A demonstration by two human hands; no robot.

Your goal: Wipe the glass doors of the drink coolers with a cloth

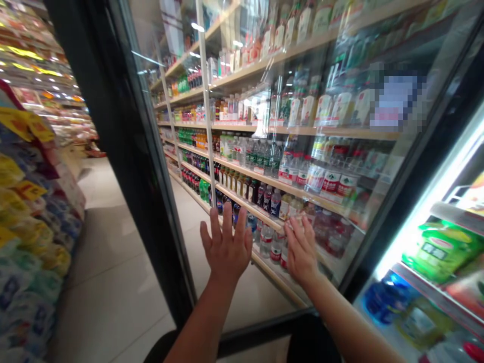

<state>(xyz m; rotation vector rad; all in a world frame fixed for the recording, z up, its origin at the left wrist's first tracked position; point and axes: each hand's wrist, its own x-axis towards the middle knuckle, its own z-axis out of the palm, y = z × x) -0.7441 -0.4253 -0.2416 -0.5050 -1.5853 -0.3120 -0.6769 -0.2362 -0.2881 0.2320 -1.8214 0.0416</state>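
Observation:
In front of me stands a glass door (pixel 242 297) in a black frame, swung out from a lit cooler. My left hand (pixel 226 249) is raised at the pane with fingers spread and nothing in it. Close to the same pane, my right hand (pixel 302 252) has its fingers extended and nearly together, with the palm hidden. Whether either hand touches the glass or hovers just before it, I cannot tell. Something pale by the right fingertips may be a reflection. Behind the glass show shelves of bottled drinks (pixel 264 156).
At right, the cooler shelf (pixel 446 297) holds a green packet (pixel 442 249) and a blue bottle (pixel 389 297). Stacked yellow and blue packages (pixel 34 217) line the left side. A tiled floor (pixel 113 262) runs between. The door's black frame edge (pixel 124 151) slants across the left.

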